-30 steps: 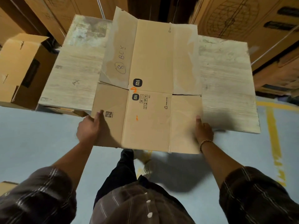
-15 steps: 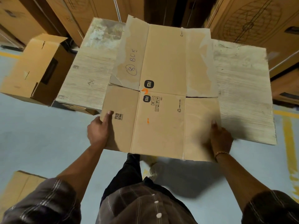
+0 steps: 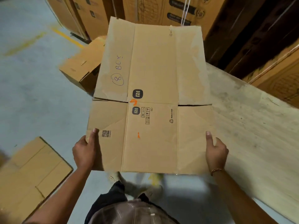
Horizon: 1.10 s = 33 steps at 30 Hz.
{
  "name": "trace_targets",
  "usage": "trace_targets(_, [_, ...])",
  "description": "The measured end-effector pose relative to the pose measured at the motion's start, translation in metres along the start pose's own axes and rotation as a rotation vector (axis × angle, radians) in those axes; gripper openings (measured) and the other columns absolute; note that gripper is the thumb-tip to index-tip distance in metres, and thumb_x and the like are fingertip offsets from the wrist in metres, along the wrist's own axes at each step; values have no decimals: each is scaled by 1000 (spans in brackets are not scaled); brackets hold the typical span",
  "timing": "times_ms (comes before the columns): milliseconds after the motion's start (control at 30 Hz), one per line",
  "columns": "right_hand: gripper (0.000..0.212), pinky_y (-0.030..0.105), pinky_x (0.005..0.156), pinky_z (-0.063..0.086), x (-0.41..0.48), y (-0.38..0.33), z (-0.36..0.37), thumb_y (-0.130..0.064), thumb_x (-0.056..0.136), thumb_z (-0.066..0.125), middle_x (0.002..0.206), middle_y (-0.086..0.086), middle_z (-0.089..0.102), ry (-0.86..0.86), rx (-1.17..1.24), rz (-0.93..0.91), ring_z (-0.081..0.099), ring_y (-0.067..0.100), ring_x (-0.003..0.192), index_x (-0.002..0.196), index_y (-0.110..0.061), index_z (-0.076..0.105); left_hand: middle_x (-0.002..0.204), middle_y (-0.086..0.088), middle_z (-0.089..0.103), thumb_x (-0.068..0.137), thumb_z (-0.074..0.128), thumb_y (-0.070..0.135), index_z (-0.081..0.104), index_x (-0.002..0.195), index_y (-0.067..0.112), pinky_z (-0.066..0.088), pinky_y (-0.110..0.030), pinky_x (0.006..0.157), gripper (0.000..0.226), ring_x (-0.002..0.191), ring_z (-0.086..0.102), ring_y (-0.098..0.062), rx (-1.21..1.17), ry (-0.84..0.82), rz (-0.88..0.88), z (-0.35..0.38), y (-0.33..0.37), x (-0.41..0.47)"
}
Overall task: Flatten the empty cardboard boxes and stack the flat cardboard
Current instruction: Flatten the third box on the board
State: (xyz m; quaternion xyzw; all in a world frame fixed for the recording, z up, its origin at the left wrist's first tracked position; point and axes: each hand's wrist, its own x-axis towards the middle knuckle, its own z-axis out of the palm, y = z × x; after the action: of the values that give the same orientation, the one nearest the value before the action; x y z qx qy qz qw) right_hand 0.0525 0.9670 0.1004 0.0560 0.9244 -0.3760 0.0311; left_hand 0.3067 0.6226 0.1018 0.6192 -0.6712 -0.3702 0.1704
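Head view looks down on the flattened box (image 3: 152, 101), held before me; its long axis runs away from my body; my left hand (image 3: 85, 152) and right hand (image 3: 216, 152) each grip a side edge near the close end, thumbs on top; flat cardboard (image 3: 30, 172) lies on the floor (image 3: 40, 102) at lower left, nearer my left hand; probably the sheet must swing there.

Single head-worn wide-angle camera looking forward and steeply down, sitting close over left hand (image 3: 84, 152) and right hand (image 3: 216, 152), flat cardboard (image 3: 153, 70) filling frame centre, floor (image 3: 32, 94) showing at left.
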Motion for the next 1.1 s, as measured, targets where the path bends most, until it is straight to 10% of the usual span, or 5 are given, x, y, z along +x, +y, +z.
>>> trace_targets(333, [48,33,67,36,-30,-169,153,-56,98,53,70,3,54,-360,-1,-326,49,23,71,61,-31,38,115,-28,69,93,45,73,66,123,0,50,-46,82,82,105,64,-41,-134,319,-240,-119,-97,63])
trace_targets(600, [57,32,60,37,-114,-293,281,-54,100,50,70,5,61,-606,-88,-521,55,21,66,65,-9,56,103,-22,70,73,31,98,69,106,5,56,-51,83,105,98,64,-42,-207,468,-502,-206,-183,116])
trace_targets(1100, [60,29,52,33,-247,-481,532,-59,99,44,69,7,60,-1052,-428,-944,55,23,66,69,-8,57,95,-23,70,93,44,73,72,92,12,51,-45,77,67,93,63,-44,-322,768,-1012,-242,-268,145])
